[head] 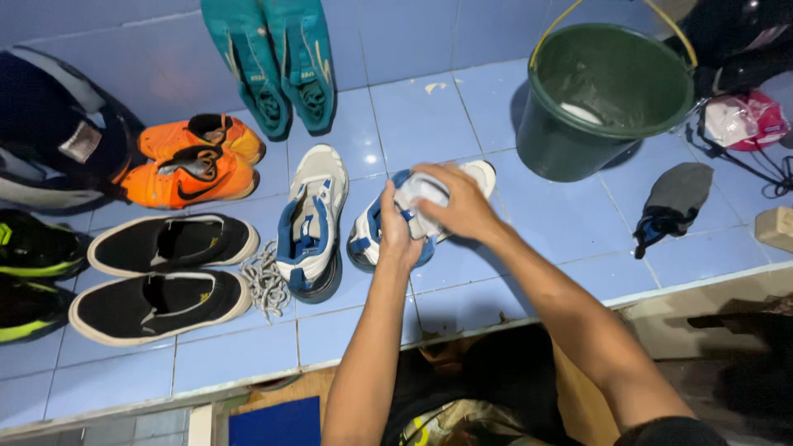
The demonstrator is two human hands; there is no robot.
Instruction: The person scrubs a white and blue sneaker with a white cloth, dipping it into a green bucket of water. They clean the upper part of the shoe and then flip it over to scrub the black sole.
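Observation:
A white and blue sneaker (363, 235) lies on its side on the pale blue tiled ledge (512, 272). My left hand (398, 231) grips its middle from below. My right hand (458, 202) presses down on its top, fingers curled around something pale that I cannot make out. Its partner, a second white and blue sneaker (312, 216), stands upright just to the left, with loose white laces (263, 279) heaped beside it.
A dark green bucket (603, 99) with a yellow handle stands at the back right. A grey cloth (673, 202) lies near it. Orange shoes (194, 161), black slip-ons (161, 272) and teal boots (273, 62) fill the left and back. The ledge edge runs below my arms.

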